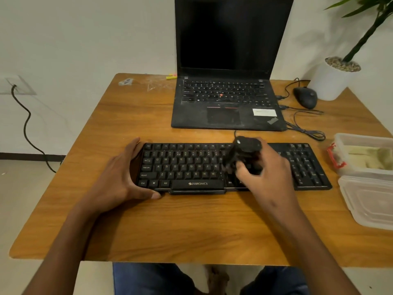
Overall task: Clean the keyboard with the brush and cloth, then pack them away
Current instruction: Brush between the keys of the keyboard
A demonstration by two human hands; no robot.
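A black keyboard (pixel 191 167) lies across the middle of the wooden table (pixel 191 226). My left hand (pixel 125 177) holds its left end, thumb along the front edge and fingers at the back corner. My right hand (pixel 265 171) grips a black brush (pixel 242 152) over the keys right of centre; its bristle end points down at the keys and is blurred. A yellowish cloth (pixel 370 158) lies inside a clear plastic container (pixel 361 139) at the table's right edge.
An open black laptop (pixel 227 103) stands behind the keyboard. A black mouse (pixel 305 97) with cables and a white plant pot (pixel 333 81) sit at the back right. The container's lid (pixel 370 201) lies at the right. A cable hangs from a wall socket (pixel 14 86).
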